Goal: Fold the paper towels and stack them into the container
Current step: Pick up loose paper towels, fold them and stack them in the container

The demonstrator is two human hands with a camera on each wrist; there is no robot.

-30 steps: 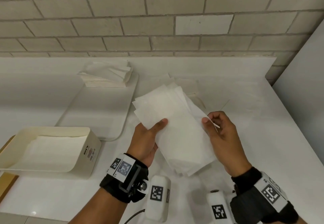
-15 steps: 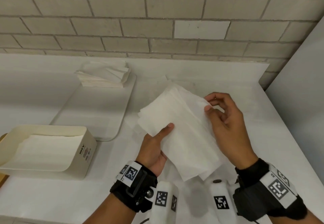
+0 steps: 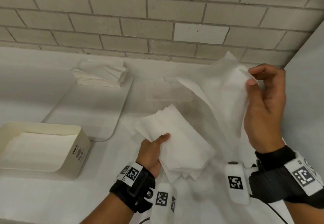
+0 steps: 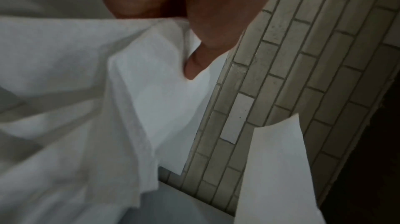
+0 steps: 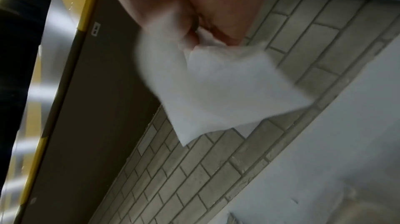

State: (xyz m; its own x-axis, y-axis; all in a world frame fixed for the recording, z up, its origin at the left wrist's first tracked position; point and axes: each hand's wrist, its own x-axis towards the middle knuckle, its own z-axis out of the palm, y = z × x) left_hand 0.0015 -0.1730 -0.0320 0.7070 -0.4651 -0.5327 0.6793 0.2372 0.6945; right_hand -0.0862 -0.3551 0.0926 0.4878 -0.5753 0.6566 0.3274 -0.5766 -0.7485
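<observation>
The right hand (image 3: 263, 108) pinches one paper towel (image 3: 226, 90) by its top corner, its length trailing down-left toward the bundle (image 3: 177, 144) clasped in the left hand (image 3: 150, 153), with the container (image 3: 77, 155) farther left, nearer that hand.

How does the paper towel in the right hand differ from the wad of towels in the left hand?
The single towel, pinched at its upper edge by the right hand, is one thin sheet hanging open and raised above the counter. The bundle of towels, gripped by the left hand with the thumb on top, is several layers thick, compact and held low near the counter. Both are plain white paper towels, and neither is in the container yet.
</observation>
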